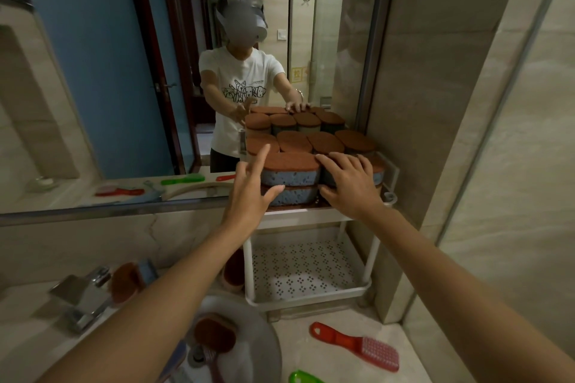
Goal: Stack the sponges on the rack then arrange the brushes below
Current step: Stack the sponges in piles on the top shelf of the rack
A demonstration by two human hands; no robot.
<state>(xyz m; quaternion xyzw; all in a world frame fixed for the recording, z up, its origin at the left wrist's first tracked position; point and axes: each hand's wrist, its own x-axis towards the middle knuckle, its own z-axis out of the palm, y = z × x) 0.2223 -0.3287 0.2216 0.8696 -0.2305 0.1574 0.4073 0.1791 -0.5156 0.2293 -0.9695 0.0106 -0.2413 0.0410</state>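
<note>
Several blue sponges with brown scouring tops [292,165] sit stacked on the upper shelf of a white two-tier rack [368,286]. My left hand [252,188] is at the stack's left side, fingers spread, thumb against the lower sponge. My right hand [350,183] lies flat with straight fingers on the front right sponges. The rack's perforated lower shelf [305,267] holds nothing. A red brush [357,343] and the tip of a green brush [303,378] lie on the counter below. More sponges rest by the faucet [132,280], beside the rack [233,270] and in the sink [214,334].
A chrome faucet [84,295] stands at the left over the round sink [261,333]. A large mirror [124,71] behind the rack shows a person's reflection and the sponges. A tiled wall [435,134] boxes in the rack on the right.
</note>
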